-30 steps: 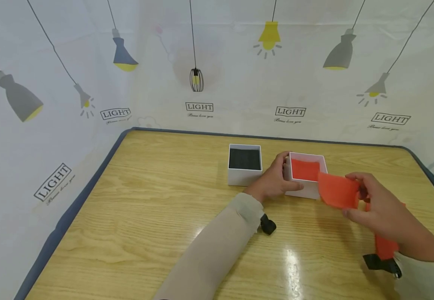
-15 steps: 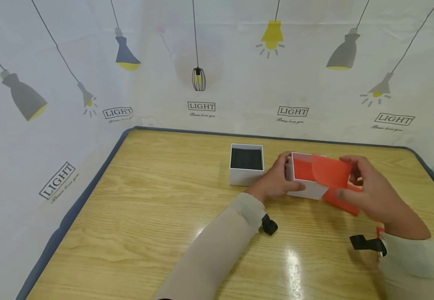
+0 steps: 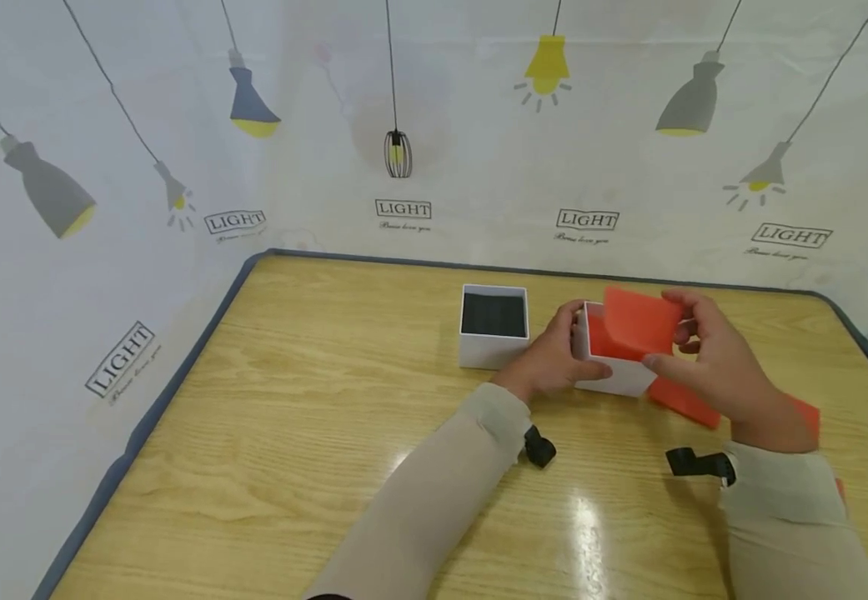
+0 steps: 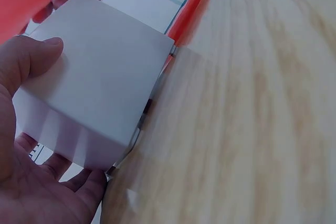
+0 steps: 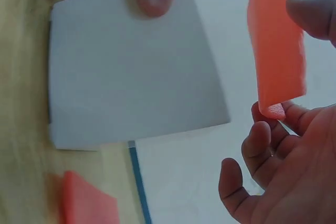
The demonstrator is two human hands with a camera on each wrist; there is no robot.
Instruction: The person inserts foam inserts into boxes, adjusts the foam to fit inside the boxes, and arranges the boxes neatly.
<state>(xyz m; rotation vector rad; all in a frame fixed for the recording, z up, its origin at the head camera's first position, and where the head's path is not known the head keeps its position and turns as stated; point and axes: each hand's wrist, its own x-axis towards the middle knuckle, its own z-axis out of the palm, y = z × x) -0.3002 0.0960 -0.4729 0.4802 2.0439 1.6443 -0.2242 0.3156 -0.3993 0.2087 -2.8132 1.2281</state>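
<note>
My left hand (image 3: pixel 549 358) grips a white open-topped box (image 3: pixel 614 377) from its left side, the thumb against the front wall. Red material lines or fills the inside of this box, partly hidden. Over the opening my right hand (image 3: pixel 722 362) holds a thin, soft red sheet (image 3: pixel 639 318), pinched at its right edge between thumb and fingers. The red sheet (image 5: pixel 278 40) looks slightly curved in the right wrist view, apart from the box's wall. In the left wrist view, the left thumb (image 4: pixel 44 56) presses on the box's plain white side.
A second white box (image 3: pixel 494 352) with dark material inside stands just left. One red piece (image 3: pixel 684 402) lies in front of the held box, another (image 3: pixel 807 417) by the right forearm. Black straps (image 3: pixel 539 448) hang at the cuffs. A printed curtain (image 3: pixel 471 150) borders the table (image 3: pixel 291 400).
My right hand has moved up and to the left, bringing the red sheet from the box's front right to above its opening. The left hand keeps its hold on the box.
</note>
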